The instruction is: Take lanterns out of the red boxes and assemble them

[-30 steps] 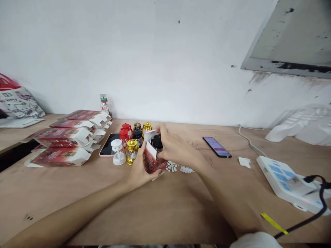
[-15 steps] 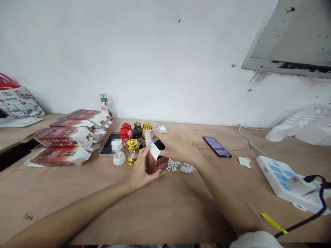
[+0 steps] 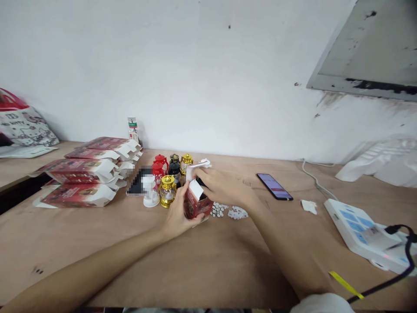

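My left hand point(image 3: 177, 216) is wrapped round a small red printed box point(image 3: 193, 207), tilted just above the table, its white flaps up at the open end. At that opening, the fingers of my right hand point(image 3: 220, 186) are bent down over a black lantern-like object point(image 3: 199, 179), mostly hidden by hand and box. Left of the box stand small lanterns: a gold one point(image 3: 167, 191), a white one point(image 3: 150, 191), a black one point(image 3: 175, 170), a red one point(image 3: 158, 170) and others behind. White button-like pieces point(image 3: 217, 210) and small white packets point(image 3: 237, 212) lie to the right.
Several red-and-white boxes point(image 3: 76, 195) are stacked at the left. A phone point(image 3: 274, 187) lies to the right, near a crumpled white scrap point(image 3: 309, 207). A white power strip point(image 3: 355, 226) with a black cable point(image 3: 379, 280) occupies the right side. The wall point(image 3: 208, 87) bounds the back.
My right hand has moved slightly down and left onto the box opening, and less of the black object shows. My left hand keeps its hold on the box.
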`<act>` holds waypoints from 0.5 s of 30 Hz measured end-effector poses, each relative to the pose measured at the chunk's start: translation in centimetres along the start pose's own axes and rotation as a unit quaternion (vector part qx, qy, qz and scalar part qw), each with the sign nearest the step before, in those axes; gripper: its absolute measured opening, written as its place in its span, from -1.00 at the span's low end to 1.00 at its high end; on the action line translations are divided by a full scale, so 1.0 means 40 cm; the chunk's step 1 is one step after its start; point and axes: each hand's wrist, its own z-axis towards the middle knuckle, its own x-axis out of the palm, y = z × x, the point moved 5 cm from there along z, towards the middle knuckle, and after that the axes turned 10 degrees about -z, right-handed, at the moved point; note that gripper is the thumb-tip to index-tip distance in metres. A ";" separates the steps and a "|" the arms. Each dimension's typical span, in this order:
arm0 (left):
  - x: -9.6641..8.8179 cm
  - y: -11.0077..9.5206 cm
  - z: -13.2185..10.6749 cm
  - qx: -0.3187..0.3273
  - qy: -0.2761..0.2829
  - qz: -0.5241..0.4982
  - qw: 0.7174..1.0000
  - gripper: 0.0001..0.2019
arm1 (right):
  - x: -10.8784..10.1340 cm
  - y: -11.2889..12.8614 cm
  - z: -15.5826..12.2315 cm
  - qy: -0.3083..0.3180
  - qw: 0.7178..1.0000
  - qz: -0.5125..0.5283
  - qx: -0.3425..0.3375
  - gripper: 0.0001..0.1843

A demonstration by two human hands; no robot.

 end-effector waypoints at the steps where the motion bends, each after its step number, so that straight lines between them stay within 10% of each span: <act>1: 0.001 0.002 -0.001 0.001 -0.001 -0.004 1.000 -0.11 | -0.002 0.002 0.001 -0.005 1.000 0.000 0.000 -0.71; 15: 0.006 0.024 -0.006 -0.025 -0.006 -0.050 0.998 -0.09 | -0.012 0.006 0.010 -0.084 0.996 -0.025 0.032 -0.77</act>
